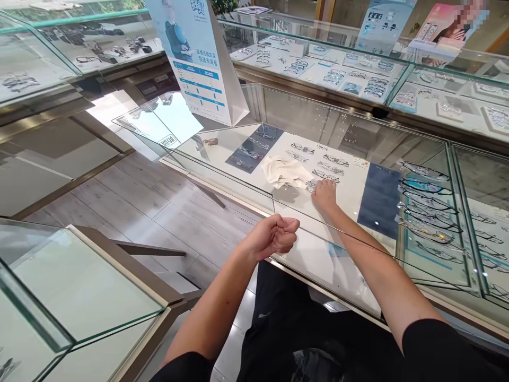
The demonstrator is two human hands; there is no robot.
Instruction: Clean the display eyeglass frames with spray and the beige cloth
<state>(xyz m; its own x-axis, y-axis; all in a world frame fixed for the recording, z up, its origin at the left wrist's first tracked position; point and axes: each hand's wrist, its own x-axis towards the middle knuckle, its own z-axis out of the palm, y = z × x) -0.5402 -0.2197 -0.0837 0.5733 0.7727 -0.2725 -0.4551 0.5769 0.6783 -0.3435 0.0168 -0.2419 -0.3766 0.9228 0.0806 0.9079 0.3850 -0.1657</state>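
Note:
My right hand reaches inside the glass display case and its fingers close on a pair of glasses lying on the white shelf. A cream cleaning cloth lies just left of that hand. Rows of other glasses lie beyond it. My left hand is held as a loose fist outside the case, by the open glass edge; nothing shows in it.
More glasses on a blue mat fill the case's right part. A blue and white paper sign stands on the case top. Further glass counters stand behind, another at lower left. Wooden floor lies between.

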